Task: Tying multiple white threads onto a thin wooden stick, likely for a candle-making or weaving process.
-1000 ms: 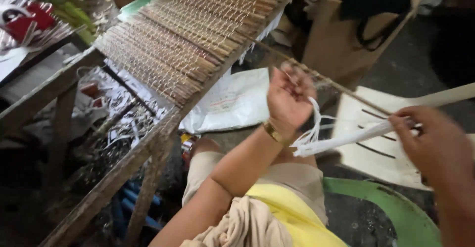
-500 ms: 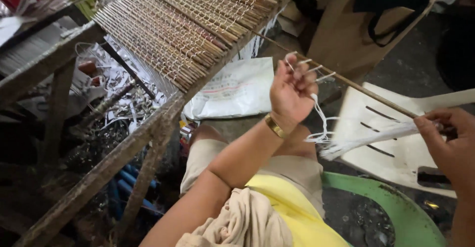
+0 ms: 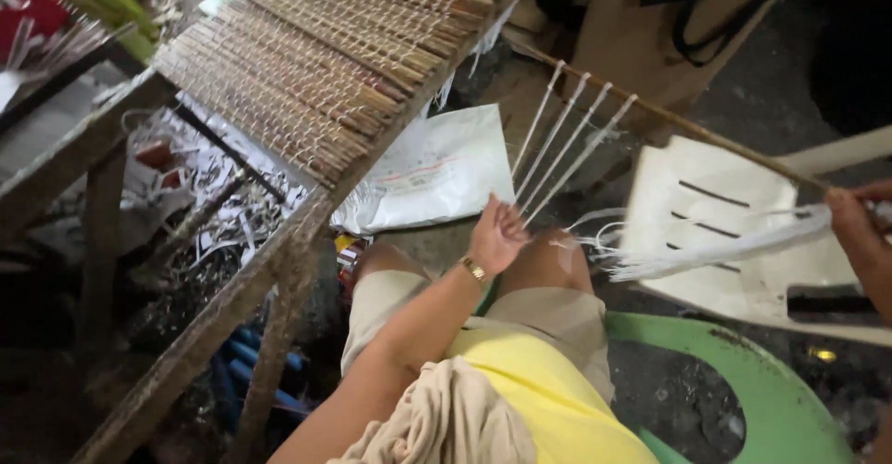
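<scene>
Left hand: the left hand (image 3: 497, 236) is closed around the lower ends of four white cords (image 3: 563, 139), pulling them taut above the knee.
Cords: they fan upward from the fist to a thin brown stick (image 3: 688, 128), each one looped over it, side by side.
Right hand: the right hand (image 3: 862, 241), at the right edge of the view, pinches the far end of the stick together with a bundle of white strings (image 3: 715, 250) whose loose ends trail toward the knee.
Change: half a second ago the left hand was raised at the stick with the cords wound about its fingers; now it has dropped low toward the lap and the cords are drawn out straight.
Workbench: a mat of sticks (image 3: 325, 55) bound with white cord lies on the rough wooden workbench (image 3: 251, 287), reaching its near edge.
Around: a white sack (image 3: 437, 171) lies on the floor under the bench edge; a white plastic chair (image 3: 715, 213) sits beneath the string bundle, a green chair (image 3: 743, 380) under the person.
In the way: the stick crosses in front of a brown cardboard box (image 3: 641, 46).
</scene>
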